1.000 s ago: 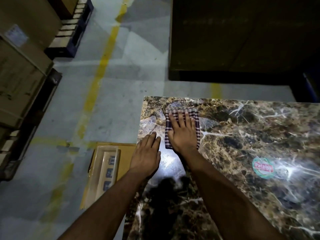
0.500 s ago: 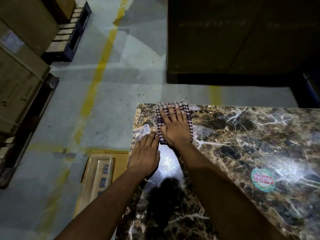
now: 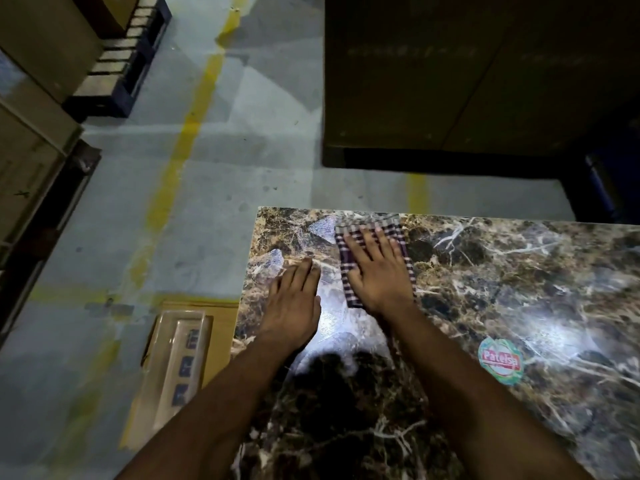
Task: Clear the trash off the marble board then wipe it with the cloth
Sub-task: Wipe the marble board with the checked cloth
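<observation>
**Wiping at the far left corner: overrun risk**

The marble board (image 3: 485,306) is being wiped near its far edge. The checked cloth (image 3: 349,258) lies flat at that edge, and it could be pushed over the rim onto the floor if the stroke is carried further out. The round sticker (image 3: 500,360) could be caught and lifted by a pass. The right hand (image 3: 377,271) is pressed on the cloth, fingers straight and spread. The left hand (image 3: 294,303) rests flat on bare marble, fingers extended and together.

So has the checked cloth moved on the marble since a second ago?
Yes. The cloth, under the right hand, has slid up to the far edge of the marble board and rightward, away from its left corner, towards the round sticker.
</observation>
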### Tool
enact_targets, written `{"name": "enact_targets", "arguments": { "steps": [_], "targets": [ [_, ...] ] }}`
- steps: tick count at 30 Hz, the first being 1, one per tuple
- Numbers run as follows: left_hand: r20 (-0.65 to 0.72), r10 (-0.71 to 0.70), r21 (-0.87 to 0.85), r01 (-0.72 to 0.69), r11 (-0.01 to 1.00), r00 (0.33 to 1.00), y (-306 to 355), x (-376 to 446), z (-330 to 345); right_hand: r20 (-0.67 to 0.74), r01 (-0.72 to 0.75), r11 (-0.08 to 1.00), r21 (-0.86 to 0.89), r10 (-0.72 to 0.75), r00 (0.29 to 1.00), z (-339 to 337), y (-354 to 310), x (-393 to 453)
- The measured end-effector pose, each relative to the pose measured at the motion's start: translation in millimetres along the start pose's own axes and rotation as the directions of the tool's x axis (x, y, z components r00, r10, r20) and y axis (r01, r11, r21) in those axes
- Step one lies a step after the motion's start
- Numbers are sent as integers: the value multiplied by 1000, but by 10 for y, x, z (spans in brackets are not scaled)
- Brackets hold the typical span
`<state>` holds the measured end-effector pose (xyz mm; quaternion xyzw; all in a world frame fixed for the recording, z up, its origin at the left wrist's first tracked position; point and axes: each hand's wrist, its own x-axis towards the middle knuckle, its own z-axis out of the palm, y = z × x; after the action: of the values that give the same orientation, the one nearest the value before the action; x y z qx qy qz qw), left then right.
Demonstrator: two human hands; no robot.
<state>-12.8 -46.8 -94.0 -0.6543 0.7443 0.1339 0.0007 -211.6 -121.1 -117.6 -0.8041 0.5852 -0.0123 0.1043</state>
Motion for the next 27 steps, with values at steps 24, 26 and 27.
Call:
{"name": "enact_targets", "arguments": {
  "steps": [24,26,27],
  "targets": [
    [3,39,-36,-39,999,999,336,-546,128,2,-22,1000,-5,22,1000,84,34,-616],
    [9,30,-35,-30,999,1000,360,-655,127,3,-49,999,8,49,999,101,159,-801],
    [5,28,-26,-28,999,1000,366,-701,131,3,-77,997,11,77,997,94,195,-834]
  ]
}}
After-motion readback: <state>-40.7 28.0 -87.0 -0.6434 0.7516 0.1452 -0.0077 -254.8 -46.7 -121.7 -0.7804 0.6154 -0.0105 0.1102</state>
